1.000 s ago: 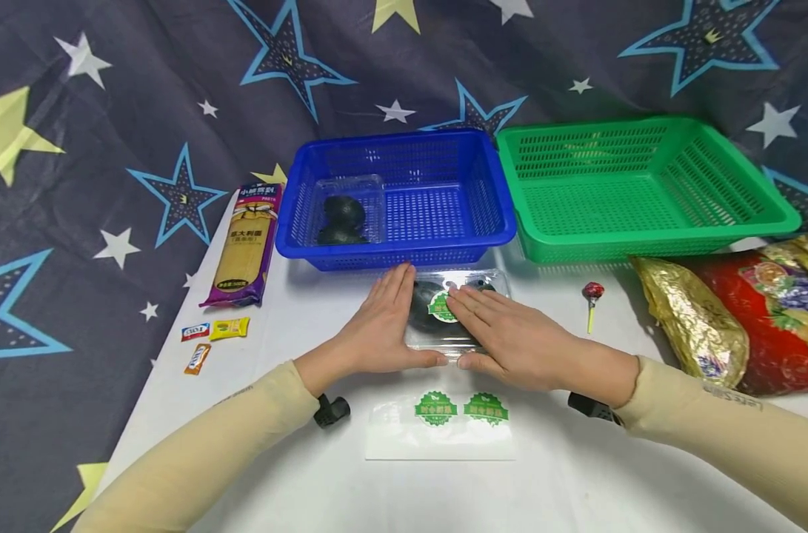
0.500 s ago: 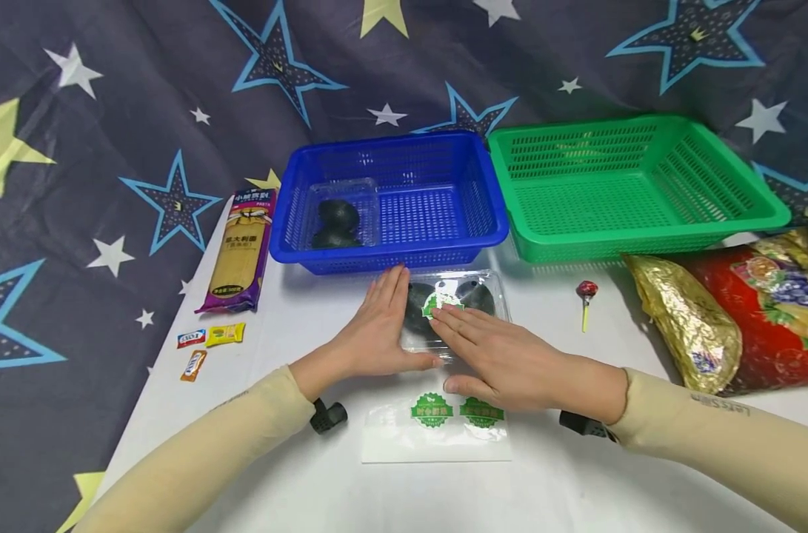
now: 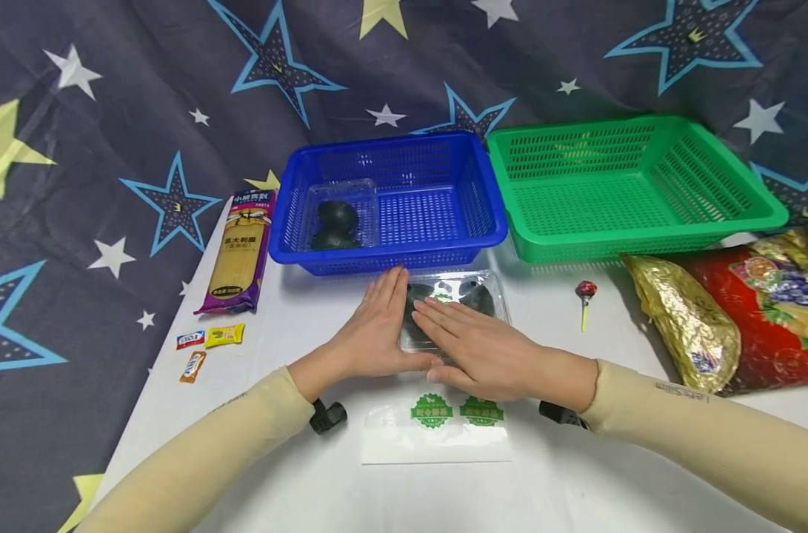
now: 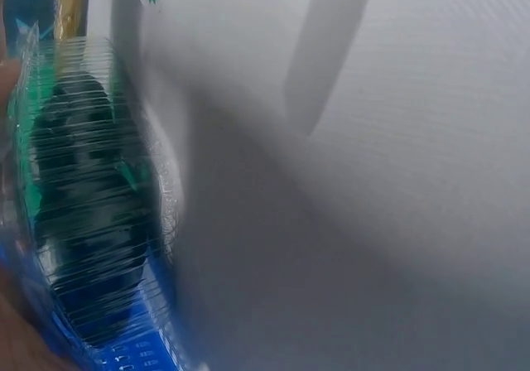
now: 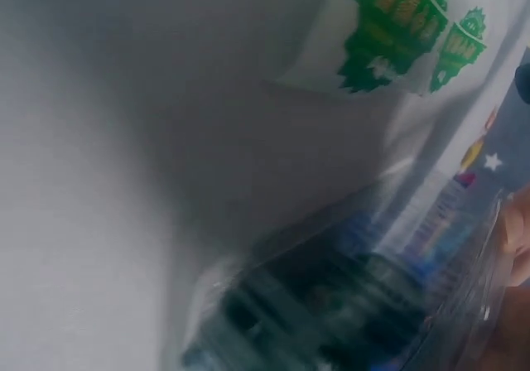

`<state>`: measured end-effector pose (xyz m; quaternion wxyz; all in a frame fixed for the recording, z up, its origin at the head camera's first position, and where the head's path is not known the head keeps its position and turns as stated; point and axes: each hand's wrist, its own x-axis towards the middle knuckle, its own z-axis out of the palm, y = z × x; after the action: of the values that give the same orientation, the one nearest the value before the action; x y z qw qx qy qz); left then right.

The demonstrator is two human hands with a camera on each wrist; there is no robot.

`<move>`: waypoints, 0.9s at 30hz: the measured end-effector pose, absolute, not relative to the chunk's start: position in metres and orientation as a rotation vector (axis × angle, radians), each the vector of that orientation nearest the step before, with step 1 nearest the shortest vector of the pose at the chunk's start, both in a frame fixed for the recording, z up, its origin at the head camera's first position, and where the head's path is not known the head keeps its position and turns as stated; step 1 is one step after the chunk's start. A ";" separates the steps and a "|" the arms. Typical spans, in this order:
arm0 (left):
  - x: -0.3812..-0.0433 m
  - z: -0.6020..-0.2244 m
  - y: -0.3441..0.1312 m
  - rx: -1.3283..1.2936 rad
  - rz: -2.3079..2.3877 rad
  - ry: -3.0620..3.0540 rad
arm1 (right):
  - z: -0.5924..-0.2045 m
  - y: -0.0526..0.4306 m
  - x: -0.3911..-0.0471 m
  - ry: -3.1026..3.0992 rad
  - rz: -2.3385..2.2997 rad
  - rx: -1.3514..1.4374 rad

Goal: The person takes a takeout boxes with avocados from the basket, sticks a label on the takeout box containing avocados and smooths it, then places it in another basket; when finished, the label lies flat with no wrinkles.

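Note:
A clear plastic box (image 3: 499, 296) with dark green avocados (image 3: 477, 297) inside lies on the white table, in front of the blue basket. My left hand (image 3: 373, 333) rests along its left side, fingers straight. Across the lid lie the straight fingers of my right hand (image 3: 483, 348), covering most of a green round sticker there. Both thumbs come close together at the box's near edge. In the left wrist view the ribbed side of the box (image 4: 91, 197) shows; the right wrist view has it blurred at the bottom.
Near me lies a sticker sheet (image 3: 437, 448) with two green stickers. Behind stand a blue basket (image 3: 390, 255), holding another avocado box (image 3: 337, 222), and a green basket (image 3: 643, 240). Pasta (image 3: 240, 252) and small candies (image 3: 224, 335) lie left; a lollipop (image 3: 585, 291) and a red-gold bag (image 3: 777, 318) right.
My right hand has slid left over the lid, onto the sticker that showed before, and its thumb is nearer the left thumb. The left hand stays at the box's side.

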<state>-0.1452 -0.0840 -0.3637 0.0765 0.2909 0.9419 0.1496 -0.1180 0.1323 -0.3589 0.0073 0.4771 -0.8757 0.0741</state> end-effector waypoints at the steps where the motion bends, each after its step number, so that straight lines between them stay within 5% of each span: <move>1: -0.145 -0.363 -0.084 0.869 0.442 2.823 | -0.359 0.135 -0.117 -2.734 0.237 1.493; 13: -0.144 -0.363 -0.083 0.867 0.425 2.862 | -0.359 0.170 -0.104 -2.659 0.240 1.476; 27: -0.144 -0.366 -0.084 0.892 0.474 2.824 | -0.355 0.144 -0.118 -2.697 0.216 1.593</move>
<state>-0.1441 -0.0837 -0.3663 0.0713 0.2968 0.9391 0.1578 -0.1181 0.1439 -0.3547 0.0010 0.5074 -0.8589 0.0689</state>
